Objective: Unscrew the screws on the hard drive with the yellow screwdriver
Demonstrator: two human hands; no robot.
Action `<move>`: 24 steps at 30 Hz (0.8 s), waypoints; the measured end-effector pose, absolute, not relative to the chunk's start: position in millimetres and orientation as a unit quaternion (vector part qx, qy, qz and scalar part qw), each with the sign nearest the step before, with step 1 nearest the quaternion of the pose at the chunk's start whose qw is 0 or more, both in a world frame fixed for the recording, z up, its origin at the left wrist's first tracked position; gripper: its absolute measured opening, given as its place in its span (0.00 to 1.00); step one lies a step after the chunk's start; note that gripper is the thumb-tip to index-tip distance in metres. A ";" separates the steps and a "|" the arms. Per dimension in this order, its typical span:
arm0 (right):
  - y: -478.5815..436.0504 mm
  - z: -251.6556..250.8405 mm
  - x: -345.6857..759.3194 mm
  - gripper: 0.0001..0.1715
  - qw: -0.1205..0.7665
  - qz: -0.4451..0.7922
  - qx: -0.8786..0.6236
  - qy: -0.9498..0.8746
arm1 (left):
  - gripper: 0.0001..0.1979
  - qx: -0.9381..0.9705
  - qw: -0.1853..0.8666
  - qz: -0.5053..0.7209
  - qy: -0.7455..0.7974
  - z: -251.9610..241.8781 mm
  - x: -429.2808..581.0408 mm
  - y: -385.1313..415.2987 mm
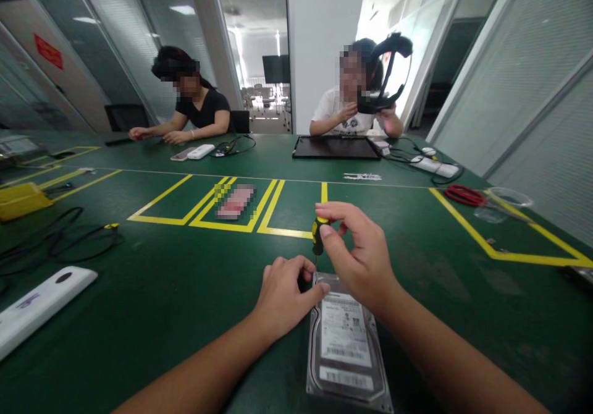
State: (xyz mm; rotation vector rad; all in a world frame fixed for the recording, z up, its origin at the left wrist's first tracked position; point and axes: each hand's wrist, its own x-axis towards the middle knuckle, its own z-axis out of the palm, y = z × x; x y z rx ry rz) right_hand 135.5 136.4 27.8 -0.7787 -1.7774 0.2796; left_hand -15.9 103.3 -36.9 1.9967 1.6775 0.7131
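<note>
Green table (176, 315) spreads all round my grip, with yellow tape (287, 233) beyond it. My right hand (368, 259) has thumb and fingers clamped on a screwdriver (317, 236), held nearly upright, its shaft pointing down at the drive's far-left corner. That drive (345, 333) lies flat below the grip, stretching towards me. My left hand (286, 293) sits just left of the shaft, thumb on the drive's edge, fingers curled; whether they pinch anything, I cannot tell.
</note>
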 end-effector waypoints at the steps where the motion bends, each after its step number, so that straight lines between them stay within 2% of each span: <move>1: 136.2 28.4 135.0 0.09 0.560 0.114 -0.324 -0.754 | 0.11 0.721 0.215 0.260 0.605 -37.0 -15.7 103.2; 5: 134.7 30.1 131.9 0.07 0.582 0.082 -0.334 -0.737 | 0.12 0.723 0.209 0.262 0.604 -37.3 -15.2 102.6; 8: 132.7 30.2 130.4 0.02 0.580 0.070 -0.338 -0.738 | 0.12 0.722 0.208 0.264 0.604 -37.7 -15.1 102.6; 13: 129.4 28.8 131.0 0.13 0.555 0.101 -0.337 -0.754 | 0.12 0.721 0.204 0.266 0.607 -38.8 -14.9 103.0; 15: 129.2 28.7 131.3 0.14 0.553 0.115 -0.333 -0.755 | 0.12 0.722 0.203 0.263 0.607 -39.1 -14.6 103.0; 24: 134.1 28.2 132.0 0.04 0.578 0.075 -0.341 -0.737 | 0.12 0.723 0.216 0.265 0.601 -39.2 -15.9 103.4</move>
